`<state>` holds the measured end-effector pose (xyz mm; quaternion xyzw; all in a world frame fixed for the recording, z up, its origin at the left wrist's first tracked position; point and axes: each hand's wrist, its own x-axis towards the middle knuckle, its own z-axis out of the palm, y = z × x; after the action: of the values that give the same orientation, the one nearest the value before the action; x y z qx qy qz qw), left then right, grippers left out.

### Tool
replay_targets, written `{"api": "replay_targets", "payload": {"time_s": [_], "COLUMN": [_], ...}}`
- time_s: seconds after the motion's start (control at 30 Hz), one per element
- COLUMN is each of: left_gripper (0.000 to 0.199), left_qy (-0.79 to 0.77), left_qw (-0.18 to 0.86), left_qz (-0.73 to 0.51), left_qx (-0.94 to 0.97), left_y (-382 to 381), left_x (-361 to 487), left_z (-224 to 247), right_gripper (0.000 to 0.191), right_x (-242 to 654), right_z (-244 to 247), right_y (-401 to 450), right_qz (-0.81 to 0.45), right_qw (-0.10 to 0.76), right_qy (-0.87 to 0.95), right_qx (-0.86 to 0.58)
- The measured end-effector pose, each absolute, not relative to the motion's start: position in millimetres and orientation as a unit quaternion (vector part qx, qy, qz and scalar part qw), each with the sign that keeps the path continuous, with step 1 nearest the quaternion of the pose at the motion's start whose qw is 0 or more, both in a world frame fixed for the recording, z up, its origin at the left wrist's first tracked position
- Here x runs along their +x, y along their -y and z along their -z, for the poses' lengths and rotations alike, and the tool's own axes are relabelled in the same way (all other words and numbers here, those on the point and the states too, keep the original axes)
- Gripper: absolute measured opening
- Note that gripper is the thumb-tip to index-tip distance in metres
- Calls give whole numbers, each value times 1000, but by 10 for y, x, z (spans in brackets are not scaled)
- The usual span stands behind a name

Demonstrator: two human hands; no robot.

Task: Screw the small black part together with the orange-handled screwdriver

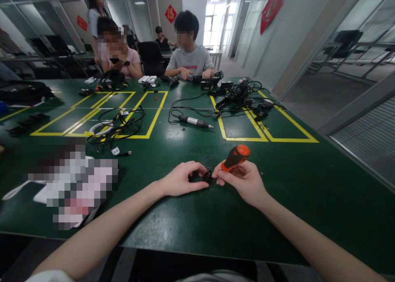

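My right hand (243,181) is closed around a screwdriver (235,156) with an orange and dark handle, its orange butt tilted up and to the right. The screwdriver's shaft and tip are hidden by my fingers. On the green table my left hand (185,178) curls round a small dark part (208,176), thumb and fingers gripping its left side. A metallic ring shows on top of that part; its exact kind I cannot make out. The right fingertips are just beside the part, on its right.
An electric screwdriver (194,121) with a cord lies beyond my hands on the green table (296,183). Cable bundles (236,95) are heaped at the back right, and loose cables (120,125) to the left. A blurred-out pink and white item (89,187) lies at left. Several people (189,58) are opposite.
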<state>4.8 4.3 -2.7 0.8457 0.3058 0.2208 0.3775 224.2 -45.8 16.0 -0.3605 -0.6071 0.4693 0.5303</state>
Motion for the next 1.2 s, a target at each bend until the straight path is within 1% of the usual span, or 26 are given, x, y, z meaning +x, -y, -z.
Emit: {"api": "replay_targets", "payload": {"time_s": [0.13, 0.23, 0.37, 0.5, 0.7, 0.77, 0.97, 1.2], "left_gripper": [29, 29, 30, 30, 31, 31, 28, 28], "left_qy": [-311, -311, -314, -315, -312, -310, -308, -310], "left_qw": [374, 374, 373, 373, 377, 378, 377, 371], "left_qz": [-216, -211, -209, -211, -215, -216, -215, -212], "left_qx": [846, 848, 847, 847, 845, 845, 846, 849], "left_y": [-42, -42, -43, -42, -42, -43, -40, -44], "left_x": [47, 46, 47, 50, 43, 42, 46, 50], "left_z": [25, 20, 20, 29, 41, 35, 18, 33], "right_gripper": [31, 27, 23, 26, 20, 24, 34, 22], "right_x": [2254, 2258, 2253, 2257, 2269, 2265, 2258, 2228], "right_z": [-183, -176, -138, -127, -191, -205, -177, -125], "right_y": [440, 436, 448, 451, 439, 439, 447, 461], "right_qz": [-456, -483, -492, -470, -412, -409, -461, -484], "right_qw": [534, 523, 538, 544, 535, 533, 518, 550], "right_qy": [621, 620, 603, 596, 645, 652, 633, 604], "right_qx": [-348, -330, -325, -358, -358, -352, -345, -314]}}
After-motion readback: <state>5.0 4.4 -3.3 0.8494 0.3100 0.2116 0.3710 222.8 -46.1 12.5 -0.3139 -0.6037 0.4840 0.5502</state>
